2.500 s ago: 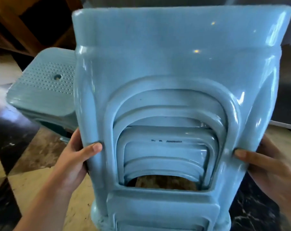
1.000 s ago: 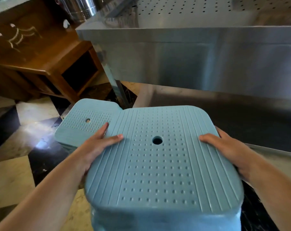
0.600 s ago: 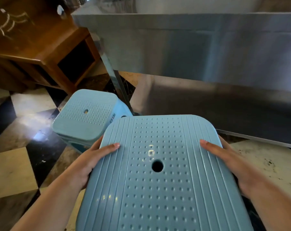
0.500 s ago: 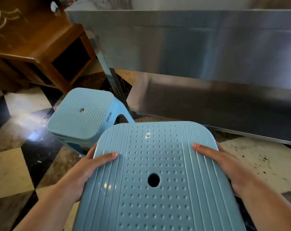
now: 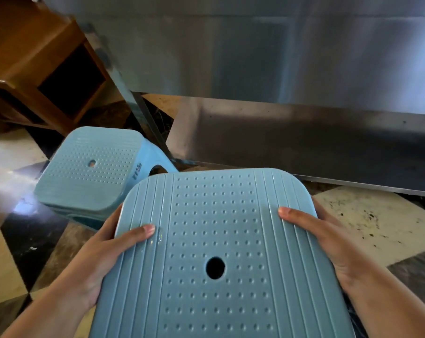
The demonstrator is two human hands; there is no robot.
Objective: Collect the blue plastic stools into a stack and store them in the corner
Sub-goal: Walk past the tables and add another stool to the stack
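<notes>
Our fingers point(image 5: 143, 231) of both the left hand point(image 5: 104, 254) and right hand point(image 5: 328, 242) clamp the side edges of the ribbed blue plastic stool seat point(image 5: 218, 252), probably stiff, light and slick, best gripped under its rim, near another blue stool stack point(image 5: 89, 172) on the floor.

Held stool point(image 5: 218, 252) right of stack point(image 5: 89, 172) (floor).
</notes>
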